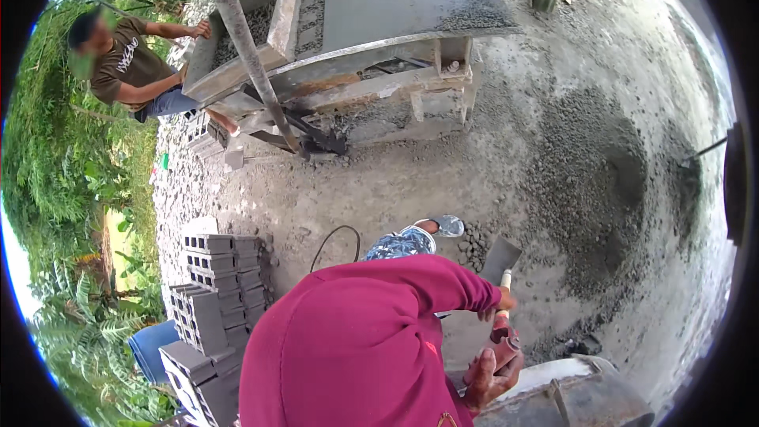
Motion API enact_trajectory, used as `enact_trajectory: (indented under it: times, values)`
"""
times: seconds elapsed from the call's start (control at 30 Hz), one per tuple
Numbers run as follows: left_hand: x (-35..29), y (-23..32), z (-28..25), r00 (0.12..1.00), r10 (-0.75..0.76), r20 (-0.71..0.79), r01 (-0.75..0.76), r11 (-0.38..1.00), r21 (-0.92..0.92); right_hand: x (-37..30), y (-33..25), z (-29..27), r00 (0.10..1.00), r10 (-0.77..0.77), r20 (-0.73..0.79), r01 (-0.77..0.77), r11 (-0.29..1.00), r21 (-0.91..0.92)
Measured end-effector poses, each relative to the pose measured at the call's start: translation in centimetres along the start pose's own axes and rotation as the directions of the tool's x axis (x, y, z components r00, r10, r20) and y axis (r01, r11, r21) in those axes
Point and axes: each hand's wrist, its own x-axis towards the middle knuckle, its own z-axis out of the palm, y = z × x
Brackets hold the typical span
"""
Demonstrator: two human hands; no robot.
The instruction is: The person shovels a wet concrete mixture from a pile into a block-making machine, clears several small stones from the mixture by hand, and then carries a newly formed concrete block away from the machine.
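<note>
A shovel with a flat grey blade (501, 259), a pale shaft and a red grip (504, 340) stands in front of me, blade away from me. My left hand (496, 304) reaches out in a magenta sleeve and is closed round the shaft, partway along it. Lower down, my right hand (494, 378) is at the red grip, palm partly showing and fingers curled against it. Beside the blade lies a small patch of loose stones (473, 247). My left foot (449, 226), in a slipper, is planted next to those stones.
Dark gravel mix (585, 190) is heaped at the right. Hollow concrete blocks (209, 292) are stacked at left. Another person (130, 63) stands by a block-making table (395, 0) with a wooden box (285, 20). A slanting metal pole (245, 47) crosses it. A metal container (569, 399) is lower right.
</note>
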Motion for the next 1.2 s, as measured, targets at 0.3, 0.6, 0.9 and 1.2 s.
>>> enact_trajectory:
  times: [0.3,0.6,0.9,1.2]
  values:
    - [2.6,-4.0,11.3,0.993,0.049,-0.109,-0.072,0.973,-0.220,-6.7,4.8,-7.9,0.989,-0.125,-0.076,0.135,0.978,0.159]
    - [12.2,-11.6,21.0,0.996,-0.084,-0.002,0.056,0.685,-0.726,-18.4,12.3,-14.2,0.720,0.214,-0.660,-0.004,0.952,0.305]
    - [15.1,-33.9,28.1,0.811,-0.584,0.032,0.547,0.740,-0.392,-45.3,25.9,-5.7,-0.428,0.712,-0.556,-0.203,0.524,0.827]
    - [24.5,-41.9,18.4,0.701,-0.685,-0.200,0.570,0.706,-0.421,-35.8,38.5,-7.2,-0.160,0.827,-0.540,-0.382,0.452,0.806]
